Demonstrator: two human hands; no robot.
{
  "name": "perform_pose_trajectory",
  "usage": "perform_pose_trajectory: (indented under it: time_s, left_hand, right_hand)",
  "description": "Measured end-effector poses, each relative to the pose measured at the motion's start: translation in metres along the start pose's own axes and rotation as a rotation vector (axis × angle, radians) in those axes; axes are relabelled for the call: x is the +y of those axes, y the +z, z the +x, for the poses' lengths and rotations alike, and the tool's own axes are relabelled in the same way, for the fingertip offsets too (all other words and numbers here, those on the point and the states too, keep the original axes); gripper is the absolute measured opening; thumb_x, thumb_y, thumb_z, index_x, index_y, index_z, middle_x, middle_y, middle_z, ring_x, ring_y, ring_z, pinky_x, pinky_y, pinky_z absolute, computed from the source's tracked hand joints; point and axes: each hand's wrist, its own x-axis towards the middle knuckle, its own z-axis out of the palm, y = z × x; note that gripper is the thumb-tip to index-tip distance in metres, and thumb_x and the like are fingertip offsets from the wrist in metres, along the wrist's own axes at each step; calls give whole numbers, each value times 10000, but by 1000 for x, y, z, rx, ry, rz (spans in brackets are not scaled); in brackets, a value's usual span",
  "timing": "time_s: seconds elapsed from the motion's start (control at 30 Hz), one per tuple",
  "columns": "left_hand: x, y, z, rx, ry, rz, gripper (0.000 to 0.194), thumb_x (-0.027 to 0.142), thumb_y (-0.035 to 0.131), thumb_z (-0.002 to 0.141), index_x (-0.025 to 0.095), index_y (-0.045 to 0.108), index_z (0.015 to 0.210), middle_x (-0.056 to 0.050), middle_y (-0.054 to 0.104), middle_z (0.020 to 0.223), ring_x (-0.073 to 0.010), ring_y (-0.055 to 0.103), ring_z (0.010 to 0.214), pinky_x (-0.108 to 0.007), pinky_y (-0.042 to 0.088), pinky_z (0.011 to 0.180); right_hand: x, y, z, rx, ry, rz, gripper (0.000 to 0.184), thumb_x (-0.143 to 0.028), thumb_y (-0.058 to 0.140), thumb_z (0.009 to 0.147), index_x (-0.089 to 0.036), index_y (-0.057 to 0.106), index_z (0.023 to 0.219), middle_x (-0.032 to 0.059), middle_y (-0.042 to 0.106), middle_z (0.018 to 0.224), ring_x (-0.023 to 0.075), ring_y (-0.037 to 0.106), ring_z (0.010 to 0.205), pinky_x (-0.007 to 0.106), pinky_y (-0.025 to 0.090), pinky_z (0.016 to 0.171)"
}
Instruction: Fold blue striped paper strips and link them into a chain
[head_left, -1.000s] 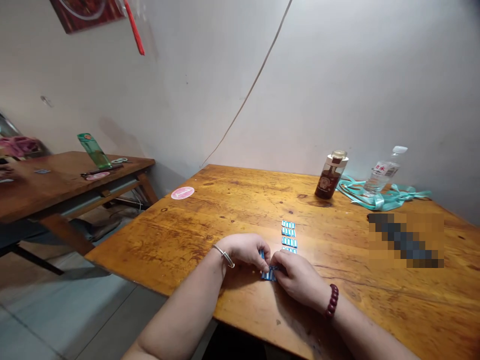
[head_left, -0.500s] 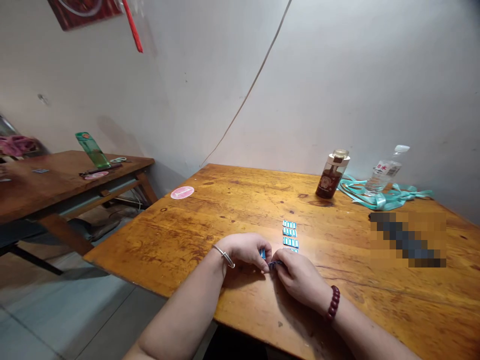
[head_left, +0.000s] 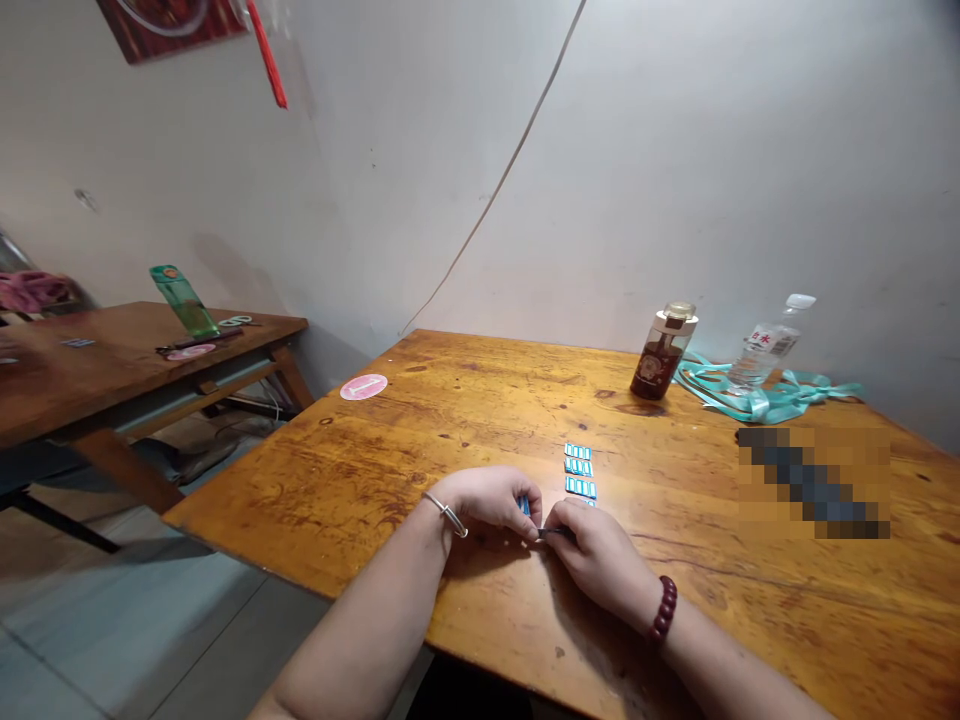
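My left hand (head_left: pixel 495 500), with a silver bangle at the wrist, is closed around a few small blue-and-white pieces (head_left: pixel 523 506) that show between thumb and fingers. My right hand (head_left: pixel 596 545), wearing a dark red bead bracelet, pinches a thin dark piece (head_left: pixel 551 533) whose near end meets my left thumb. The fingers hide most of it, so its kind is unclear. Just beyond my hands, several flat blue-and-white pieces (head_left: pixel 580 486) lie in a column on the wooden table (head_left: pixel 465 420). My right hand partly covers the nearest one.
A bottle of dark drink (head_left: pixel 663 355) and a clear water bottle (head_left: pixel 765 350) stand at the back right, beside turquoise ribbon (head_left: pixel 814 392). A blurred dark object (head_left: pixel 814 482) lies at right, a round pink sticker (head_left: pixel 364 387) at left. Another table (head_left: pixel 112 340) holds a green bottle (head_left: pixel 186 302).
Both hands stay in nearly the same place. The dark piece between them has turned slightly and shows a thinner edge. The whole view has shifted a little.
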Motion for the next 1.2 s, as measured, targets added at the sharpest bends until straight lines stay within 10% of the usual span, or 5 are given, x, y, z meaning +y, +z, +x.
perform_pose_trajectory:
  time_s: [1.2]
  left_hand:
    - [-1, 2, 8, 28, 67, 102, 189, 271, 633, 574, 173, 567, 722, 48, 486, 536, -67, 435, 466, -164, 320, 413]
  right_hand:
    - [-2, -3, 0, 11, -36, 63, 116, -144, 415, 749, -189, 511, 701, 8, 553, 716, 127, 481, 664, 226, 345, 585]
